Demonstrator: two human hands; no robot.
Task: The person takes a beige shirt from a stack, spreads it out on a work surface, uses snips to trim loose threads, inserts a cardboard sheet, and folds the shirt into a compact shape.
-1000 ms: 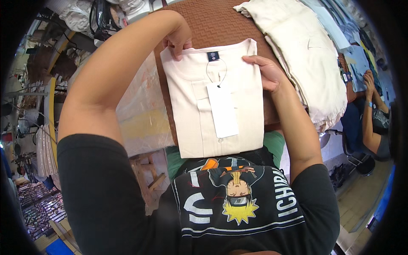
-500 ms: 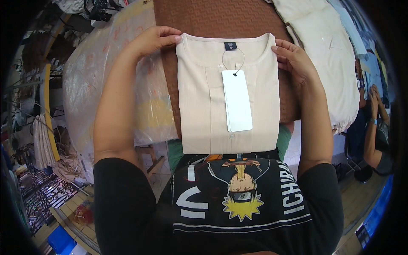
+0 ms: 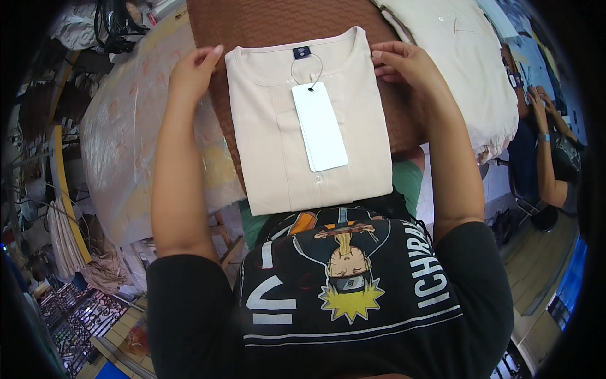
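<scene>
Left hand (image 3: 193,69) hovers at 10 o'clock of a folded cream shirt (image 3: 268,145), its fingers loosely extended, just beside the collar corner but apart from it. At 2 o'clock, the right hand (image 3: 407,66) has its thumb and forefinger drawn narrow by the opposite corner; whether they pinch the cloth, I cannot tell. The shirt lies at 12 o'clock from the wearer's torso, partly over a brown textured cover (image 3: 271,22). A white tag (image 3: 320,126) hangs down its front from a dark neck label (image 3: 302,52). Plastic-wrapped goods (image 3: 129,145) sit at 9 o'clock, pale garments (image 3: 470,82) between 2 and 3; beyond, at 3, are a co-worker's hands (image 3: 541,101).
</scene>
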